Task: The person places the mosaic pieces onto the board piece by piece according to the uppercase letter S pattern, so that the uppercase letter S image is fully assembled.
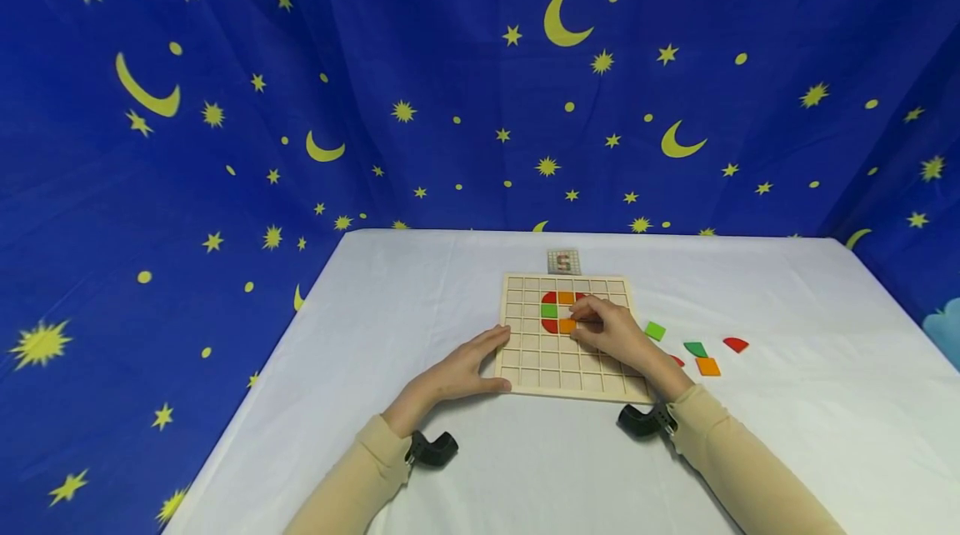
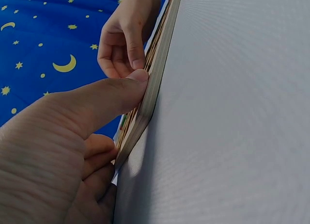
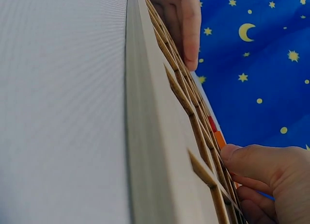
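On the white-covered counter [image 1: 420,293] lies a wooden grid board [image 1: 530,358] holding coloured tiles [image 1: 550,311]. The left hand [image 1: 461,370], thumb and fingers spread apart, touches its left edge; the right hand [image 1: 617,335] bends over the tiles, whether pinching one cannot be told.

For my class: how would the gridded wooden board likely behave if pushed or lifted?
The gridded board is probably stiff, judging by its straight, solid-looking rim. Lying flat and broad, it would probably slide rather than tip. Its raised ridges might keep the colored pieces within it from shifting during a push.
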Tool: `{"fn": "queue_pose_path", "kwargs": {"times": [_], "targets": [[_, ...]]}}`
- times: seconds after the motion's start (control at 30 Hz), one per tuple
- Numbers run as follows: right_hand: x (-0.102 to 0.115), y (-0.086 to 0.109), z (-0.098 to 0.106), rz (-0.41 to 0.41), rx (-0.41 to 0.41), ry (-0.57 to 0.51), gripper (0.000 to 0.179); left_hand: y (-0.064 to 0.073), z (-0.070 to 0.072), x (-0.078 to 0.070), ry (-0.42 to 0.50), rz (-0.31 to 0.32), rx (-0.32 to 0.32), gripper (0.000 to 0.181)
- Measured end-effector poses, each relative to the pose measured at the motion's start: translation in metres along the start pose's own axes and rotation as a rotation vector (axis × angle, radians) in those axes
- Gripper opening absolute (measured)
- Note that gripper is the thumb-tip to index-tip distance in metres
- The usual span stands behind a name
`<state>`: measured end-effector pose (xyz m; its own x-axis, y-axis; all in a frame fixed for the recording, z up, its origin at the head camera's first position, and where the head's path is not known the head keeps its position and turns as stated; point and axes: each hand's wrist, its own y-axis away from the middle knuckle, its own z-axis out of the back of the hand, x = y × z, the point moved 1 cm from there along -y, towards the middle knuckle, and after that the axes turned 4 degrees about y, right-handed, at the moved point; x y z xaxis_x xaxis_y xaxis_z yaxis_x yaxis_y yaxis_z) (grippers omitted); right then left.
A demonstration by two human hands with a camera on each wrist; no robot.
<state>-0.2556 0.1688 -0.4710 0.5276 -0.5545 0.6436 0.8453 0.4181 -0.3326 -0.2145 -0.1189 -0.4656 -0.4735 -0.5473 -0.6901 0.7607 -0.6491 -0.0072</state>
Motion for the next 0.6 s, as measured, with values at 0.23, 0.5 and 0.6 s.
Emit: {"fn": "queue_pose_path", "kwargs": {"times": [0.23, 0.5, 0.6], "targets": [[-0.0003, -0.0004, -0.0008, 0.001, -0.003, 0.000, 0.031, 0.0005, -0.0001, -0.0006, -0.007, -0.003, -0.003, 0.085], [-0.0014, 0.0003, -0.0010, 0.009, -0.015, -0.007, 0.032, 0.0012, 0.0007, -0.0018, -0.019, -0.006, -0.002, 0.085], [-0.0015, 0.0006, -0.0010, 0.007, -0.014, -0.005, 0.032, 0.0015, 0.0008, -0.0024, -0.018, -0.007, -0.002, 0.085]]}}
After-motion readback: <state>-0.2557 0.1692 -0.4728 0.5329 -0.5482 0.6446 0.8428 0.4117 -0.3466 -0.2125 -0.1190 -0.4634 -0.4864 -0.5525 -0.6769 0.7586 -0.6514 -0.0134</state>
